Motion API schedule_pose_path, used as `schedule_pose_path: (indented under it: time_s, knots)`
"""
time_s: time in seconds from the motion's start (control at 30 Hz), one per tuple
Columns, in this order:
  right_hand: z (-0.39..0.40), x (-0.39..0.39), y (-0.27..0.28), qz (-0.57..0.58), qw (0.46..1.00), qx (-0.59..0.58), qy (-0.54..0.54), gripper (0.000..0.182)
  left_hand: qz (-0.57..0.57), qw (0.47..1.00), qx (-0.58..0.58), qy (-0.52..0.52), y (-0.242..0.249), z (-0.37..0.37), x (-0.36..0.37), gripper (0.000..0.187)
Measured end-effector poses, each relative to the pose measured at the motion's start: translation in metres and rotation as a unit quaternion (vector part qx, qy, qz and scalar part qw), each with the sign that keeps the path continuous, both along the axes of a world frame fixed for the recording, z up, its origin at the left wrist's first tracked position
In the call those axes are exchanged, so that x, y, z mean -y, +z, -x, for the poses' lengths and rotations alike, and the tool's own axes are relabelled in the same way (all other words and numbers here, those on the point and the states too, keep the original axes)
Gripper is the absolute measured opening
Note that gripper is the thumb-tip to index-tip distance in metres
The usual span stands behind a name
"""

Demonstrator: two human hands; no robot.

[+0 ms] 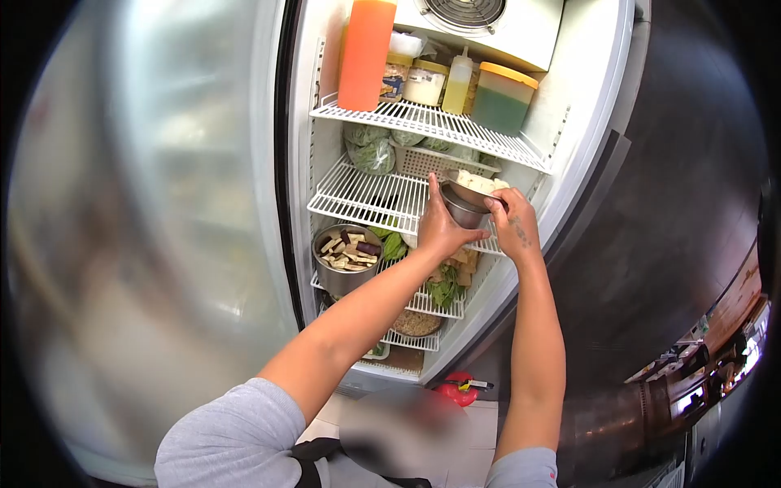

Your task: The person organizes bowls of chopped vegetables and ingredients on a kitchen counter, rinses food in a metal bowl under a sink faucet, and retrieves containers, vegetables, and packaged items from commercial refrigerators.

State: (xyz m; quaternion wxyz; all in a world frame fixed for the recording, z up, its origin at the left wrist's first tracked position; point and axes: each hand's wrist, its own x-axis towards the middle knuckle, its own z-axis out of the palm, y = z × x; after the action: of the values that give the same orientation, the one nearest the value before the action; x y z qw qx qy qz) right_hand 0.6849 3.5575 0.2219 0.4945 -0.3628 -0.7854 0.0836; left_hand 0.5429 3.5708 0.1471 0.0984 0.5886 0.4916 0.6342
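Observation:
My left hand (443, 229) is spread around the side of a round metal container (464, 213) at the middle shelf of an open fridge. Above it, tilted over its mouth, is a shallow metal bowl (465, 193) holding pale white chunks (480, 180). My right hand (514, 224) pinches this bowl's near right edge between thumb and fingers. Behind the bowl stands a perforated beige basket (417, 163) with wrapped green vegetables. Left of my left hand runs the white wire shelf (350, 191).
Lower left, a metal pot (340, 281) holds cut eggplant (348, 250). The upper shelf bears an orange-filled container (368, 57), a squeeze bottle (458, 81) and a yellow-lidded tub (503, 99). The fridge door (195, 163) stands at left. A red object (458, 390) lies below.

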Motion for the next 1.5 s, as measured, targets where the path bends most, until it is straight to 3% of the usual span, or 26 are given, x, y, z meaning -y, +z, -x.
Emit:
schedule_pose_path:
  time_s: [0.07, 0.23, 0.33, 0.4, 0.5, 0.67, 0.73, 0.83, 0.9, 0.97, 1.03, 1.23, 1.4, 1.43, 1.5]
  knots:
    - [-0.005, 0.014, 0.006, 0.009, 1.000, -0.006, 0.000, 0.014, -0.016, 0.999, -0.013, 0.028, -0.004, 0.000, -0.009, 0.147]
    - [-0.021, 0.058, 0.000, -0.062, 0.998, -0.018, 0.001, 0.008, 0.051, 0.998, 0.044, -0.021, 0.003, 0.005, -0.008, 0.139]
    - [-0.038, 0.107, -0.005, -0.070, 0.997, -0.010, -0.031, 0.009, -0.087, 0.994, 0.045, -0.043, -0.011, 0.013, -0.021, 0.136]
    - [-0.055, 0.137, -0.016, -0.064, 0.997, -0.020, -0.045, 0.010, -0.101, 0.994, 0.023, -0.047, -0.014, 0.016, -0.011, 0.129]
    - [-0.075, 0.189, -0.037, -0.061, 0.994, -0.026, -0.087, 0.011, -0.116, 0.978, 0.068, -0.157, -0.023, 0.023, 0.000, 0.126]
    - [-0.103, 0.297, -0.087, -0.040, 0.977, -0.006, -0.207, 0.010, -0.114, 0.962, 0.043, -0.245, -0.039, 0.021, 0.067, 0.126]
    - [-0.105, 0.345, -0.107, -0.026, 0.967, -0.004, -0.255, 0.009, -0.076, 0.926, 0.123, -0.347, -0.049, 0.013, 0.101, 0.127]
    - [-0.108, 0.412, -0.137, 0.013, 0.948, 0.013, -0.318, 0.010, -0.080, 0.936, 0.058, -0.339, -0.077, 0.005, 0.135, 0.127]
    - [-0.113, 0.456, -0.163, 0.031, 0.934, 0.010, -0.355, 0.014, -0.051, 0.911, 0.085, -0.400, -0.090, -0.005, 0.163, 0.127]
    - [-0.111, 0.501, -0.174, 0.056, 0.917, -0.010, -0.394, 0.018, -0.019, 0.865, 0.136, -0.482, -0.103, -0.023, 0.190, 0.126]
    - [-0.119, 0.542, -0.190, 0.055, 0.894, -0.005, -0.444, 0.013, -0.023, 0.861, 0.122, -0.493, -0.122, -0.045, 0.212, 0.124]
    - [-0.140, 0.646, -0.198, 0.072, 0.765, -0.005, -0.639, 0.016, 0.059, 0.791, 0.105, -0.600, -0.164, -0.130, 0.309, 0.115]
    - [-0.175, 0.697, -0.214, 0.029, 0.683, -0.004, -0.730, 0.020, 0.102, 0.742, 0.056, -0.660, -0.197, -0.187, 0.367, 0.119]
    - [-0.182, 0.705, -0.217, 0.020, 0.674, -0.003, -0.739, 0.021, 0.147, 0.701, 0.089, -0.692, -0.201, -0.202, 0.385, 0.120]
    - [-0.193, 0.717, -0.228, 0.020, 0.666, -0.030, -0.745, 0.021, 0.140, 0.676, 0.071, -0.720, -0.218, -0.229, 0.409, 0.118]
